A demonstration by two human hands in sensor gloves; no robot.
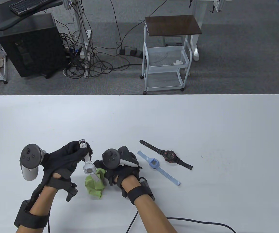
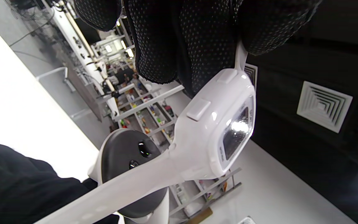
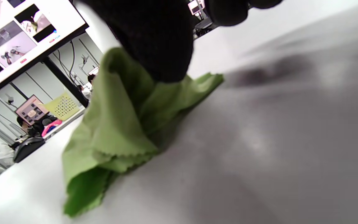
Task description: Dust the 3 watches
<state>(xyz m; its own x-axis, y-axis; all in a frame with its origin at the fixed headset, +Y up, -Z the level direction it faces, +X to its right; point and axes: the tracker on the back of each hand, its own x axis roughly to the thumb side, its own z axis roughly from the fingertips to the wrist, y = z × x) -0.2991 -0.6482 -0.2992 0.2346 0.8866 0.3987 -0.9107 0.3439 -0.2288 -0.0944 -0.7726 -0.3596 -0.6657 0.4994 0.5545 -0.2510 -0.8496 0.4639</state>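
Note:
My left hand (image 1: pixel 77 151) holds a white watch (image 1: pixel 89 168) by its upper strap near the buckle, so the watch hangs with its face up above the table. In the left wrist view the white watch (image 2: pixel 219 133) fills the middle, its strap pinched under my gloved fingers (image 2: pixel 179 40). My right hand (image 1: pixel 110 170) grips a green cloth (image 1: pixel 94 183) that lies bunched under the watch's lower strap. The right wrist view shows the green cloth (image 3: pixel 117 130) hanging from my fingers (image 3: pixel 154 37) onto the table. A light blue watch (image 1: pixel 154 164) and a black and red watch (image 1: pixel 169 155) lie flat to the right.
The white table (image 1: pixel 202 126) stretches far and right of the watches. A black cable (image 1: pixel 197 222) runs along the near edge at the right. Beyond the table stand a white trolley (image 1: pixel 168 53) and a black computer case (image 1: pixel 30 46) on the floor.

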